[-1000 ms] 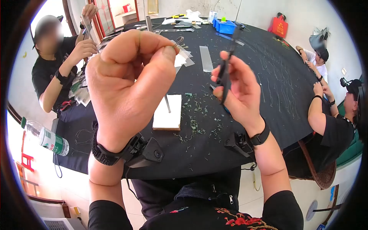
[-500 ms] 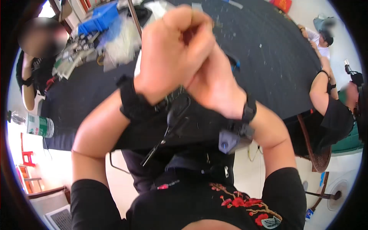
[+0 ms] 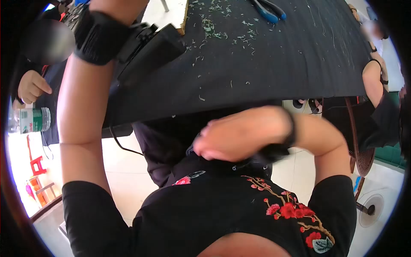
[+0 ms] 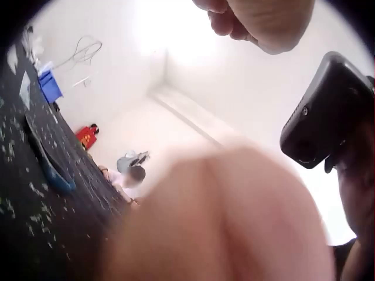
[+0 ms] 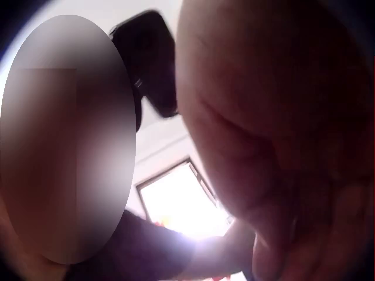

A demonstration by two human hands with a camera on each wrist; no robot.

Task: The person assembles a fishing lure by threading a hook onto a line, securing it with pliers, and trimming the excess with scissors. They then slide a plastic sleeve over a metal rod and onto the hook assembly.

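My left hand (image 3: 124, 9) is raised at the top edge of the head view, with only its base showing past the black wrist strap. In the left wrist view a blurred stretch of skin fills the bottom, and curled fingers (image 4: 221, 22) show at the top edge. I cannot tell what this hand holds. Low over my lap, in front of the embroidered black shirt (image 3: 291, 210), is my right hand (image 3: 244, 135), blurred, its fingers loosely bent. Nothing shows in it. The right wrist view has its palm (image 5: 252, 134) dark and close.
Blue-handled pliers (image 3: 269, 15) lie on the black cloth (image 3: 274, 60) among green scraps (image 3: 209, 28). A white board (image 3: 167, 19) with an upright metal rod (image 3: 165, 5) stands near my left wrist. A water bottle (image 3: 32, 120) is at the left, and other people sit around the table.
The hands were together half a second ago and are now apart. My right hand has dropped to my lap. The black scissors it held, then seen loose below the hands, are out of sight.
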